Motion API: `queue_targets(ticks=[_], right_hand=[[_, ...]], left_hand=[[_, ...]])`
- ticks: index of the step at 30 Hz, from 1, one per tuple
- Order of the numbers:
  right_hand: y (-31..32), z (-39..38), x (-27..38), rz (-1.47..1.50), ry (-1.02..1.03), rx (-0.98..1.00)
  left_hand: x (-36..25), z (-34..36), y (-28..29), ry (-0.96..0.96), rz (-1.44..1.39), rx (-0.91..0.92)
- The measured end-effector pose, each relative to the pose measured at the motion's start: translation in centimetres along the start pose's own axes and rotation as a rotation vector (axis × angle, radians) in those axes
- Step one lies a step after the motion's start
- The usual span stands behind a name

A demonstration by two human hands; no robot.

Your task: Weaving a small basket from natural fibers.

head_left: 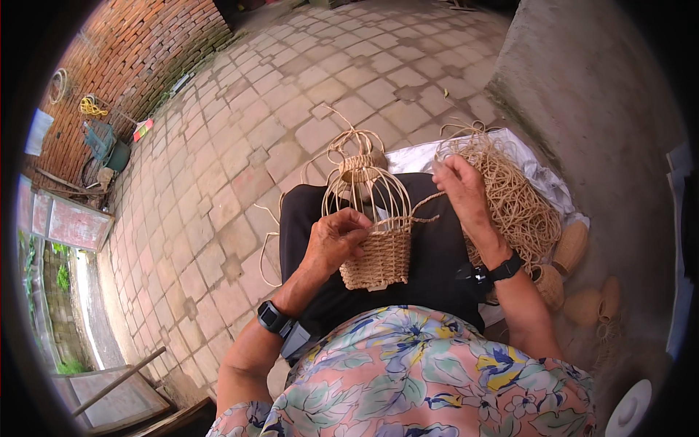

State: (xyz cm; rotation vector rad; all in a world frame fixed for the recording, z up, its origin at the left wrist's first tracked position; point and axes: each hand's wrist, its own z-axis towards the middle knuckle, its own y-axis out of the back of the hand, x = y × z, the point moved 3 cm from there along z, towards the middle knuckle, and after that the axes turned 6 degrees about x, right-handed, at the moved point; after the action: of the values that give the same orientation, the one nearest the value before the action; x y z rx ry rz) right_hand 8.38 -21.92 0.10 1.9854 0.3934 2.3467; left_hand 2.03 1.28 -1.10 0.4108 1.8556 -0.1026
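A half-woven straw basket (375, 258) rests on my dark-clad lap, with bare curved ribs rising to a small woven ring (362, 168) and loops of loose strands above it. My left hand (337, 240) is closed on the basket's upper woven edge at its left side. My right hand (462, 191) is raised right of the basket, thumb and fingertips pinched together; what they hold is too small to make out. A short twisted cord end sticks out from the basket's rim below that hand.
A big heap of straw cord (513, 200) lies on white sacking (408, 162) at my right, beside woven pieces (570, 247). A concrete wall (597, 102) rises beyond. Paving, a brick wall (145, 36), a green bin (116, 156) and leaning panels (73, 222) are at the left.
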Motion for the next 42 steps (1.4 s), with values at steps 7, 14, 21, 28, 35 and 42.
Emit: queue_targets(ticks=[7, 14, 21, 28, 35, 42], right_hand=[[-2.0, -7.7, -3.7, 0.634, -0.729, 0.342], [-3.9, -5.9, -7.2, 0.794, -0.825, 0.173], [-4.0, -4.1, -7.7, 0.764, -0.777, 0.093], [-1.3, -3.6, -5.5, 0.025, -0.249, 0.045], [-1.4, -3.9, -3.6, -0.321, 0.036, 0.380], [0.0, -4.6, -5.4, 0.008, -0.020, 0.332]], left_hand=[[1.8, -0.4, 1.5, 0.014, -0.241, 0.001], [2.9, -0.8, 2.4, -0.086, -0.277, 0.048], [3.5, -1.3, 2.8, -0.090, -0.339, 0.058], [3.6, -0.9, 2.8, -0.121, -0.355, 0.095], [4.5, -1.2, 4.1, -0.107, -0.546, 0.077], [3.7, -1.2, 3.9, -0.103, -0.620, 0.089]])
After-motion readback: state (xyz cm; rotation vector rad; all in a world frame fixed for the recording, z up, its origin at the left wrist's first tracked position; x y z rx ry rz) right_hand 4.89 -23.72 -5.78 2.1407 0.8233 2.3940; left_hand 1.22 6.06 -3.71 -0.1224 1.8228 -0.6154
